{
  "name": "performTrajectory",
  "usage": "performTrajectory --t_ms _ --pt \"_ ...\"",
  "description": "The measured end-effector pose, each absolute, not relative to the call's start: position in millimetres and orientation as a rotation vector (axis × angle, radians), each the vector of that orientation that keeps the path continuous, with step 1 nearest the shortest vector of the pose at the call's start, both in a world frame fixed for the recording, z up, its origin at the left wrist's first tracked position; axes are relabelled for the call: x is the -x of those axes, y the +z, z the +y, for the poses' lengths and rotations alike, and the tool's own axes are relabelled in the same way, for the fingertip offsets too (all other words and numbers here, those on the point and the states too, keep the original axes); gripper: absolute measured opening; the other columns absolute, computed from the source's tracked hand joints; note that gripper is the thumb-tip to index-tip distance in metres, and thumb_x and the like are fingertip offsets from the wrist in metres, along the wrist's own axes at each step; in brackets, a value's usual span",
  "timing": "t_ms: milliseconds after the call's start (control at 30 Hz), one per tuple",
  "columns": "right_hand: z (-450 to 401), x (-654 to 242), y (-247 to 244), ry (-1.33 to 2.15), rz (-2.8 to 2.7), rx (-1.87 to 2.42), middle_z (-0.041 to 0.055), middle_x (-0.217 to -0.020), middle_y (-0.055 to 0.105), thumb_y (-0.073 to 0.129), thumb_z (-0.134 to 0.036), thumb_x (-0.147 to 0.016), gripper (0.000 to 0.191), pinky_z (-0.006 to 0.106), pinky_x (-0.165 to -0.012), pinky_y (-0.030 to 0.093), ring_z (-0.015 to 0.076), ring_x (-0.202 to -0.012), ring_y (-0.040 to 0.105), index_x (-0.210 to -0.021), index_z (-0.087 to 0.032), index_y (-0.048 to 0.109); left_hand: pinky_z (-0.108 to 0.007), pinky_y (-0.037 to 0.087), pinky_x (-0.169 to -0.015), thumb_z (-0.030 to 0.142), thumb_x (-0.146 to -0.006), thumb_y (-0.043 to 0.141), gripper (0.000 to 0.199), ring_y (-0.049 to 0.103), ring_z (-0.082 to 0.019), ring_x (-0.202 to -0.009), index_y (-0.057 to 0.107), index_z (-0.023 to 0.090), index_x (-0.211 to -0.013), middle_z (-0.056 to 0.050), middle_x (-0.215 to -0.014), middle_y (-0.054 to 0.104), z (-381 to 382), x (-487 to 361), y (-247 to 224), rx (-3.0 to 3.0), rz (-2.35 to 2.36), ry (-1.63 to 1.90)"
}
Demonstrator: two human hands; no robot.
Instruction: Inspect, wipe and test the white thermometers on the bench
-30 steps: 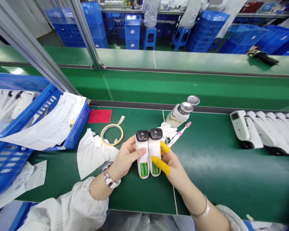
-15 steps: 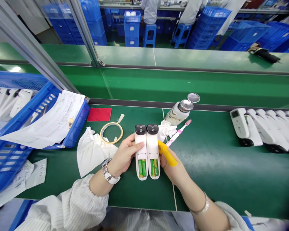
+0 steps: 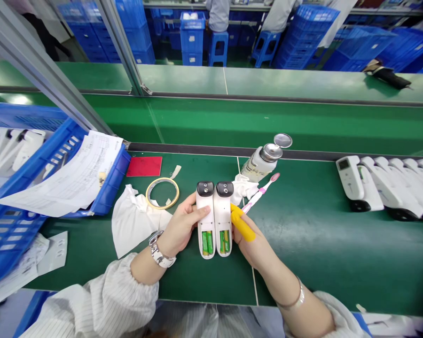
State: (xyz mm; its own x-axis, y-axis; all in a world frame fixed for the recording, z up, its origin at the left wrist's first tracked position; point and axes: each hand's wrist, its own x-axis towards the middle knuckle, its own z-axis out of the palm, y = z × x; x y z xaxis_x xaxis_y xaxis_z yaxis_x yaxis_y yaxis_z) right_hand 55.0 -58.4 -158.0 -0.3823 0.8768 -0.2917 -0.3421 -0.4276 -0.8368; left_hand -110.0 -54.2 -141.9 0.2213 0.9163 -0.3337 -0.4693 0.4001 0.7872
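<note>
Two white infrared thermometers with black heads are held side by side over the bench, their open battery bays showing green batteries. My left hand (image 3: pixel 182 225) is closed on the left thermometer (image 3: pixel 205 213), thumb lying across its body. On the right thermometer (image 3: pixel 223 213) my right hand (image 3: pixel 251 237) is closed, a yellow cover on its thumb; its other fingers are mostly hidden. A pink and white toothbrush (image 3: pixel 261 192), a crumpled white cloth (image 3: pixel 246 187) and a metal-topped bottle (image 3: pixel 262 162) lie or stand just beyond my right hand.
A tape roll (image 3: pixel 162 193), a white cloth (image 3: pixel 134 225) and a red card (image 3: pixel 144 166) lie on the left. Beside them, a blue basket (image 3: pixel 107 199) carries papers (image 3: pixel 74 176). More white thermometers (image 3: pixel 359 183) line the right side. A metal post (image 3: pixel 52 65) slants across the upper left.
Both thermometers have tipped slightly, their battery ends shifting up. A narrow gap has opened between their heads as the right one turns a little. Both hands keep their hold.
</note>
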Motion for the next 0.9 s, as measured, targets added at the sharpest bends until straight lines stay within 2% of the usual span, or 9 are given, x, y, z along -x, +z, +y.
performTrajectory --t_ms 133,200,300,400,467,567,733,833,900 --pt "-57.4 -51.2 -148.4 1.983 -0.846 0.963 0.0015 -0.096 0.065 0.067 -0.032 -0.077 0.03 0.036 -0.082 0.051 0.0197 -0.086 0.062 -0.105 -0.025 0.06 -0.022 0.048 -0.066 0.033 -0.074 0.066 0.021 0.062 -0.013 -0.074 0.058 0.02 -0.088 0.001 -0.074 0.063 -54.6 108.8 -140.3 -0.506 0.982 1.181" --pt "-58.2 -50.6 -146.7 1.976 -0.836 0.98 0.0015 -0.093 0.065 0.07 -0.031 -0.073 0.032 0.034 -0.076 0.052 0.0176 -0.078 0.062 -0.103 -0.025 0.059 -0.021 0.048 -0.065 0.047 -0.077 0.059 0.03 0.061 -0.013 -0.073 0.058 0.017 -0.08 -0.001 -0.072 0.062 -53.4 109.0 -138.4 -0.427 1.009 1.171" --pt "-59.5 -50.6 -149.6 1.901 -0.79 1.027 0.0003 -0.089 0.064 0.069 -0.035 -0.076 0.038 0.028 -0.069 0.051 0.0141 -0.068 0.059 -0.111 -0.027 0.056 -0.024 0.049 -0.059 0.061 -0.082 0.039 0.051 0.06 -0.015 -0.072 0.061 0.015 -0.089 -0.006 -0.079 0.062 -51.0 109.0 -135.8 -0.367 0.968 1.101" --pt "-59.7 -50.9 -154.4 1.827 -0.645 1.073 0.0001 -0.078 0.064 0.059 -0.046 -0.081 0.039 0.031 -0.071 0.051 0.0174 -0.072 0.059 -0.114 -0.027 0.056 -0.024 0.049 -0.06 0.056 -0.086 0.035 0.05 0.058 -0.015 -0.074 0.06 0.017 -0.102 -0.007 -0.092 0.062 -49.9 108.5 -135.4 -0.364 0.923 1.138" --pt "-59.7 -50.9 -155.0 1.824 -0.576 1.064 0.0017 -0.09 0.065 0.056 -0.046 -0.082 0.038 0.035 -0.075 0.051 0.0203 -0.081 0.06 -0.116 -0.029 0.056 -0.025 0.049 -0.063 0.055 -0.087 0.033 0.05 0.057 -0.015 -0.076 0.06 0.016 -0.102 -0.008 -0.098 0.062 -50.0 108.3 -135.8 -0.345 0.907 1.147" --pt "-60.2 -50.6 -151.4 1.864 -0.566 0.987 -0.0006 -0.108 0.061 0.061 -0.031 -0.079 0.042 0.04 -0.087 0.048 0.021 -0.097 0.057 -0.12 -0.036 0.052 -0.025 0.049 -0.065 0.055 -0.087 0.03 0.052 0.057 -0.015 -0.077 0.06 0.016 -0.104 -0.009 -0.106 0.06 -50.6 108.4 -135.9 -0.342 0.885 1.143" --pt "-61.1 -49.7 -145.9 1.91 -0.658 0.877 -0.0019 -0.102 0.06 0.064 -0.019 -0.077 0.059 0.036 -0.09 0.045 0.0179 -0.1 0.054 -0.128 -0.04 0.043 -0.024 0.049 -0.064 0.056 -0.086 0.032 0.053 0.057 -0.014 -0.076 0.06 0.016 -0.105 -0.009 -0.103 0.061 -49.4 107.4 -136.3 -0.323 0.878 1.126" --pt "-60.2 -49.9 -146.6 1.899 -0.669 0.874 -0.0013 -0.102 0.06 0.066 -0.02 -0.076 0.053 0.033 -0.088 0.045 0.017 -0.097 0.054 -0.124 -0.037 0.049 -0.023 0.049 -0.064 0.051 -0.085 0.042 0.045 0.058 -0.013 -0.075 0.059 0.017 -0.108 -0.008 -0.105 0.062 -51.5 107.9 -138.3 -0.386 0.926 1.156" --pt "-59.5 -49.8 -148.0 1.899 -0.634 0.906 -0.0002 -0.107 0.059 0.068 -0.023 -0.074 0.045 0.033 -0.088 0.045 0.0184 -0.099 0.053 -0.117 -0.033 0.056 -0.023 0.05 -0.071 0.041 -0.082 0.054 0.041 0.059 -0.013 -0.081 0.054 0.023 -0.119 -0.005 -0.109 0.062 -56.7 109.8 -139.5 -0.555 0.959 1.236"
